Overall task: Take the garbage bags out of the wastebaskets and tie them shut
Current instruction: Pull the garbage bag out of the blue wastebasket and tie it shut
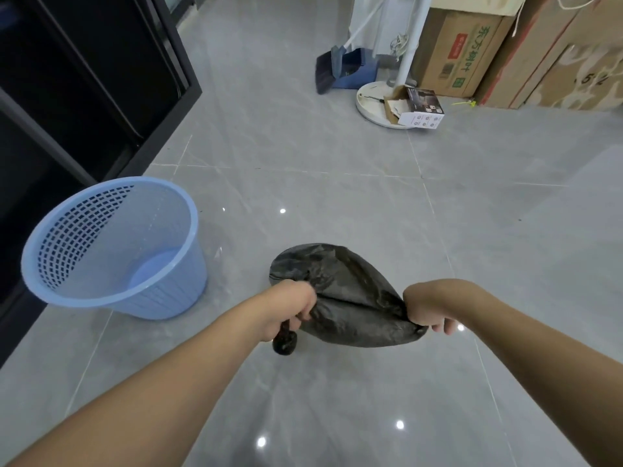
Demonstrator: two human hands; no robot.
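Observation:
A black garbage bag (340, 291) hangs puffed out above the grey tile floor, stretched between both hands. My left hand (291, 306) is closed on the bag's left edge, with a twisted black end poking out below the fist. My right hand (426, 308) is closed on the bag's right edge. A light blue mesh wastebasket (111, 247) stands on the floor to the left, with no bag in it and its bare bottom showing.
A black cabinet (84, 79) lines the left side behind the wastebasket. At the back stand a broom and blue dustpan (340, 67), a white fan base (377, 99) with a small open box (418, 107) on it, and large cardboard boxes (505, 52).

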